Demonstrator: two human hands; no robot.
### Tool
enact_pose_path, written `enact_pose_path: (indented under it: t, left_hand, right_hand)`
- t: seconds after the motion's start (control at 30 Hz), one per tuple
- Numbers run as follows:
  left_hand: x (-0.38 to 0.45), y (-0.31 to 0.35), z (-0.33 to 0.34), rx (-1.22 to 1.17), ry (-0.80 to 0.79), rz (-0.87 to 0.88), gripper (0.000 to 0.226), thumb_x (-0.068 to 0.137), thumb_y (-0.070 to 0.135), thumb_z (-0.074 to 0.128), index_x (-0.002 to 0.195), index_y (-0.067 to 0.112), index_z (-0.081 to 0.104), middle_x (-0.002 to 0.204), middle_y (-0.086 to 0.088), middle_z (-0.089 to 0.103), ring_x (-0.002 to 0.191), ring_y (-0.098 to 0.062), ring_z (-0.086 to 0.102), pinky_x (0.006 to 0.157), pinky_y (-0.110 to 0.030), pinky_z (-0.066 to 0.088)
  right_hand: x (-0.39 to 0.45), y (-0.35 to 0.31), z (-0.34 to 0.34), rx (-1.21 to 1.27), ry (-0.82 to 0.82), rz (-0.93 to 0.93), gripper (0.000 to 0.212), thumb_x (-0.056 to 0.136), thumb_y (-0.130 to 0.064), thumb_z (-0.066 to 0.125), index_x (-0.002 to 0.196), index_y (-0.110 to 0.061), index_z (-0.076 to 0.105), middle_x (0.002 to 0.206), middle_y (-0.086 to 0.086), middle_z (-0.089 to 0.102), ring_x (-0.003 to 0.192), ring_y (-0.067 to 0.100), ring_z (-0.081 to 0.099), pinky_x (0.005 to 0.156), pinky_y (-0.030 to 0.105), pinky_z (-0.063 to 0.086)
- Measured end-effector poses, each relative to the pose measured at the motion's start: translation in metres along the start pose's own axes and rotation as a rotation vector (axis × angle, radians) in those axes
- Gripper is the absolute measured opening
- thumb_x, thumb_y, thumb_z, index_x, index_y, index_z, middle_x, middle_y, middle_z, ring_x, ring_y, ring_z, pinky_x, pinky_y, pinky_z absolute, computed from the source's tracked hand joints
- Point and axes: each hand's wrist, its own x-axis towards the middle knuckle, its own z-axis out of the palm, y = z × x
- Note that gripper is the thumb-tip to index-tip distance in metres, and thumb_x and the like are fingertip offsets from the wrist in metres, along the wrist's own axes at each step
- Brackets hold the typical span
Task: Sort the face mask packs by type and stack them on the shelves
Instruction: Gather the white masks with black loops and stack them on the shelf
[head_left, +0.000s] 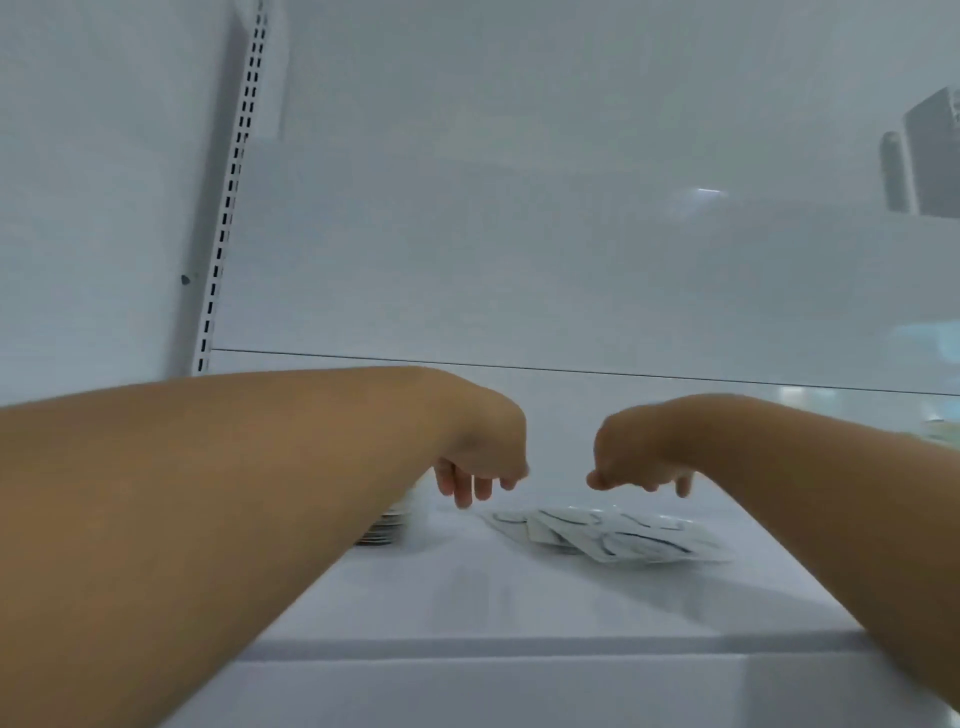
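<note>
Soft, even light; whole frame slightly blurred.

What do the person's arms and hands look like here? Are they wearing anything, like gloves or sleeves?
Both arms are bare as far as the head view shows: no sleeves in view. The left hand and right hand wear no gloves, and no watch, bracelet or ring is visible. The picture is somewhat blurred, so small details could be missed.

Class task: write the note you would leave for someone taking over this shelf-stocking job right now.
Left hand: over the shelf, fingers hanging loose, holding nothing.
Right hand: the same, empty.
Loose packs: fanned out flat on the shelf under the right hand, unstacked.
Stacked packs: a small pile, partly hidden behind the left forearm.
Done: one pile started.
Left: gather and stack the loose packs; types are too blurred to tell.
</note>
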Motion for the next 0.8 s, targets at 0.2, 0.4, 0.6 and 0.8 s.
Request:
enact_pose_path:
  t: [0.2,0.4,0.6,0.8]
  left_hand:
    - [0.006,0.061,0.018,0.094,0.021,-0.137,0.058,0.109,0.045,0.022,0.151,0.007,0.035,0.137,-0.016,0.060,0.119,-0.029,0.062,0.083,-0.028,0.047]
    - [0.037,0.051,0.039,-0.069,0.101,-0.229,0.037,0.103,0.042,0.046,0.107,0.006,0.057,0.103,-0.012,0.068,0.074,-0.027,0.060,0.075,-0.031,0.051]
    - [0.043,0.032,0.041,-0.486,0.212,-0.226,0.028,0.093,0.024,0.070,0.118,0.014,0.065,0.118,-0.004,0.061,0.100,-0.021,0.058,0.086,-0.027,0.049]
    - [0.043,0.035,0.042,-0.750,0.374,-0.097,0.078,0.080,0.001,0.076,0.146,0.029,0.043,0.130,-0.006,0.049,0.107,-0.027,0.057,0.067,-0.030,0.054]
  right_hand:
    - [-0.012,0.020,0.029,-0.012,-0.123,0.000,0.056,0.110,-0.041,0.020,0.146,-0.005,0.043,0.133,0.013,0.054,0.118,0.027,0.055,0.102,0.035,0.038]
    - [0.025,0.011,0.039,0.212,-0.043,-0.142,0.035,0.107,-0.025,0.040,0.126,-0.003,0.058,0.102,0.014,0.066,0.070,0.024,0.058,0.065,0.028,0.049]
    - [0.032,0.018,0.041,0.644,-0.026,-0.141,0.031,0.102,-0.007,0.047,0.131,-0.005,0.057,0.119,0.013,0.063,0.092,0.026,0.065,0.094,0.036,0.056]
    - [0.035,0.019,0.042,0.982,-0.008,-0.094,0.021,0.100,-0.005,0.047,0.117,-0.009,0.058,0.109,0.011,0.062,0.086,0.026,0.064,0.093,0.039,0.057]
